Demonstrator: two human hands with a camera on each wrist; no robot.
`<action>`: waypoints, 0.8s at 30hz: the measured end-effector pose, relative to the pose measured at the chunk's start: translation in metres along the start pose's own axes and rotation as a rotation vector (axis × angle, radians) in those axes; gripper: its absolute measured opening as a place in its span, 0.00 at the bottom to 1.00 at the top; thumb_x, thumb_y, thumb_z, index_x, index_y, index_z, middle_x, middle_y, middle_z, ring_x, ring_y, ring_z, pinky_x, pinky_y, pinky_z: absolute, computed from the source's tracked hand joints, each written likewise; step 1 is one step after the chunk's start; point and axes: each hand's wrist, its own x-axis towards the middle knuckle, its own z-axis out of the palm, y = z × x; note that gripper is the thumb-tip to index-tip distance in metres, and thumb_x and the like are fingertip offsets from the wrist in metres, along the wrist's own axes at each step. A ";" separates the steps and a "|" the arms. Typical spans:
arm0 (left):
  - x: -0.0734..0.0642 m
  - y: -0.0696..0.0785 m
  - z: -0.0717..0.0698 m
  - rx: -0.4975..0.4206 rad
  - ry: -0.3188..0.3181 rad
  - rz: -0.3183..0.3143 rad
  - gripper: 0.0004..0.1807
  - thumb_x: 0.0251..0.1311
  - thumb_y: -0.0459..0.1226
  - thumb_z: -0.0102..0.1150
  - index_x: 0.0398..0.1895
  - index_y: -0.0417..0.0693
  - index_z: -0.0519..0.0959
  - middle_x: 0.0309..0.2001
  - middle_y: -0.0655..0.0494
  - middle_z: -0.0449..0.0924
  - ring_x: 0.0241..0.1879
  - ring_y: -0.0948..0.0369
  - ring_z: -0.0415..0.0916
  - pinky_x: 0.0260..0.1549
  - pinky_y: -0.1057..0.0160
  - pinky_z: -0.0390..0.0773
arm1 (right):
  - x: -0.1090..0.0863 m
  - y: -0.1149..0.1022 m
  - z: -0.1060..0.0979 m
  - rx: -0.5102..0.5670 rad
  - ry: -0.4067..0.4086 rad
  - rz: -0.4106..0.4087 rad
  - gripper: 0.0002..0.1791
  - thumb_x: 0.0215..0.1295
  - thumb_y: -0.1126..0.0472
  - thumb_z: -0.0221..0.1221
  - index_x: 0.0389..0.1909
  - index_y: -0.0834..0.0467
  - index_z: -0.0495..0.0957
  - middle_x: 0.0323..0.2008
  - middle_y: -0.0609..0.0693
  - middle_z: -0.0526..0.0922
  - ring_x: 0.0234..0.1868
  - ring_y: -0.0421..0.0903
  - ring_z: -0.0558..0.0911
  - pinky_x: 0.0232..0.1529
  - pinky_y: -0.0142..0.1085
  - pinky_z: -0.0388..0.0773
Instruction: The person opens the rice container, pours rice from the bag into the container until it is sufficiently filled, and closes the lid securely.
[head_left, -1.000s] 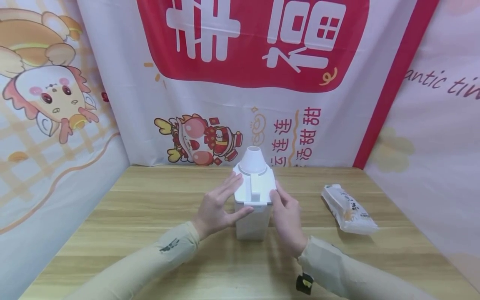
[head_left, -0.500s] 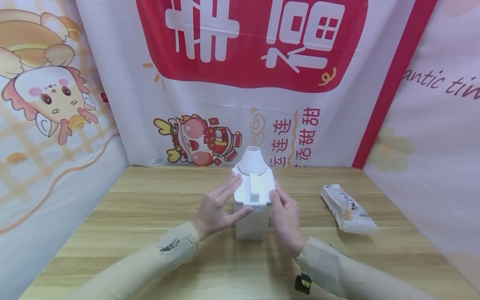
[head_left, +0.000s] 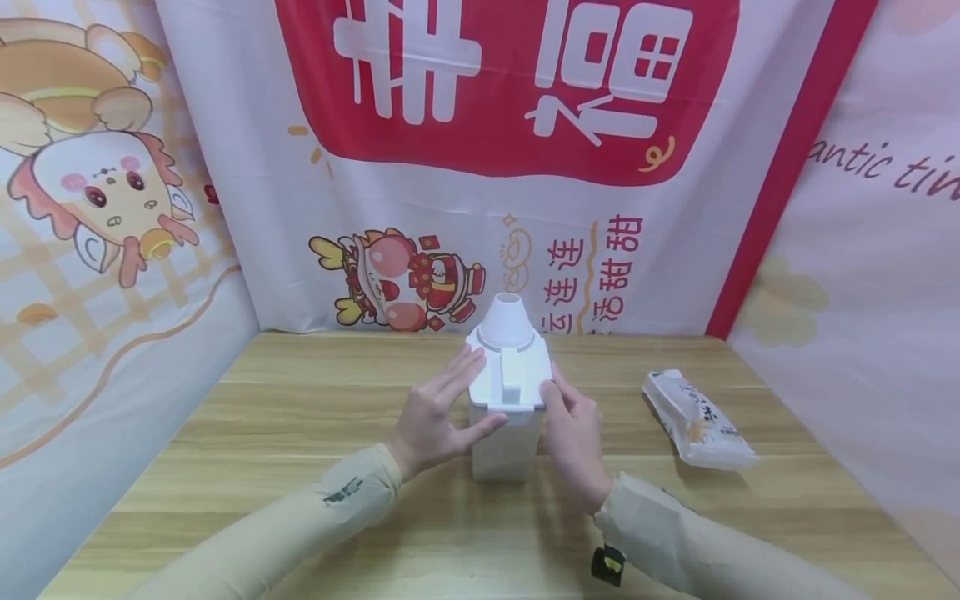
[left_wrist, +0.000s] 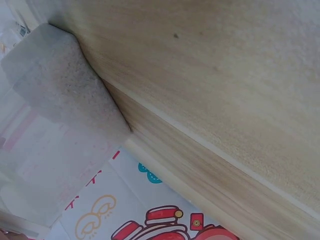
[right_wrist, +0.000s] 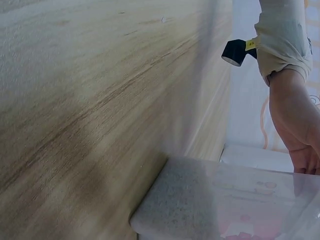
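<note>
A tall storage container [head_left: 504, 450] with a white lid [head_left: 483, 387] stands upright on the wooden table. Its walls are translucent, and a greyish grainy fill shows low in the container [left_wrist: 65, 80] in the left wrist view. On the lid sits a white cone-shaped cap [head_left: 506, 323]. My left hand [head_left: 438, 412] rests its straight fingers on the lid's left edge, thumb stretched across the front near the latch. With my right hand [head_left: 573, 429] I pinch the lid's right front corner, thumb on top; the other fingers are partly hidden along the side.
A white plastic packet [head_left: 697, 421] with dark lettering lies on the wooden table [head_left: 322, 375] to the right. Printed cloths hang behind and at both sides. A black wrist device [head_left: 608, 566] hangs below my right sleeve.
</note>
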 end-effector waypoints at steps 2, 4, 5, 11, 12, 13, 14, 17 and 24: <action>0.000 -0.001 0.000 0.002 0.003 0.005 0.42 0.61 0.58 0.61 0.66 0.35 0.70 0.67 0.40 0.66 0.68 0.46 0.60 0.64 0.54 0.64 | 0.000 0.000 0.000 0.005 0.001 -0.002 0.29 0.77 0.46 0.45 0.74 0.51 0.58 0.71 0.39 0.60 0.71 0.40 0.58 0.69 0.42 0.59; 0.001 -0.001 0.001 0.001 0.006 0.008 0.42 0.61 0.58 0.61 0.66 0.35 0.70 0.67 0.40 0.67 0.68 0.46 0.61 0.64 0.54 0.64 | 0.000 0.000 -0.001 0.016 -0.001 -0.001 0.29 0.77 0.47 0.45 0.74 0.51 0.58 0.71 0.39 0.60 0.71 0.39 0.58 0.69 0.42 0.58; 0.001 -0.001 0.001 0.001 0.007 0.009 0.42 0.61 0.58 0.61 0.66 0.35 0.70 0.67 0.40 0.67 0.68 0.46 0.61 0.64 0.54 0.64 | 0.000 0.000 -0.001 0.019 0.001 -0.002 0.29 0.77 0.47 0.45 0.74 0.51 0.59 0.71 0.39 0.60 0.71 0.39 0.58 0.69 0.42 0.58; 0.001 -0.001 0.001 -0.001 0.012 0.016 0.41 0.61 0.58 0.61 0.65 0.35 0.70 0.66 0.40 0.67 0.67 0.44 0.62 0.64 0.54 0.65 | 0.000 -0.001 0.000 0.020 0.012 0.003 0.28 0.77 0.48 0.46 0.74 0.51 0.59 0.71 0.39 0.61 0.71 0.39 0.59 0.69 0.41 0.59; 0.001 -0.001 0.001 0.000 0.013 0.018 0.41 0.61 0.58 0.61 0.65 0.34 0.70 0.66 0.39 0.67 0.67 0.44 0.62 0.64 0.54 0.65 | 0.000 -0.002 0.000 0.022 0.012 0.005 0.28 0.77 0.48 0.46 0.74 0.51 0.59 0.71 0.39 0.61 0.71 0.39 0.58 0.69 0.41 0.59; 0.001 -0.001 0.001 0.002 0.014 0.019 0.41 0.61 0.58 0.61 0.65 0.35 0.70 0.66 0.39 0.67 0.67 0.44 0.62 0.64 0.54 0.65 | 0.000 -0.002 0.000 0.024 0.011 0.006 0.28 0.77 0.48 0.46 0.74 0.51 0.59 0.71 0.40 0.61 0.71 0.39 0.58 0.69 0.42 0.59; 0.001 -0.001 0.001 0.003 0.015 0.019 0.41 0.61 0.59 0.61 0.65 0.35 0.70 0.66 0.39 0.67 0.67 0.44 0.62 0.64 0.54 0.65 | 0.000 -0.002 0.000 0.025 0.010 0.006 0.28 0.77 0.48 0.46 0.74 0.51 0.59 0.71 0.40 0.61 0.71 0.39 0.58 0.69 0.42 0.59; 0.001 -0.001 0.002 0.007 0.017 0.022 0.42 0.61 0.59 0.60 0.65 0.35 0.70 0.66 0.40 0.67 0.67 0.44 0.62 0.63 0.53 0.65 | 0.000 -0.002 -0.001 0.028 0.005 0.005 0.28 0.77 0.49 0.45 0.74 0.51 0.59 0.72 0.43 0.61 0.71 0.40 0.59 0.69 0.42 0.59; 0.001 -0.002 0.001 0.017 0.033 0.044 0.42 0.61 0.59 0.60 0.64 0.34 0.71 0.65 0.39 0.68 0.66 0.44 0.63 0.62 0.52 0.67 | 0.001 -0.003 -0.001 0.010 0.011 -0.009 0.28 0.77 0.50 0.46 0.74 0.52 0.60 0.71 0.44 0.62 0.71 0.42 0.60 0.69 0.43 0.60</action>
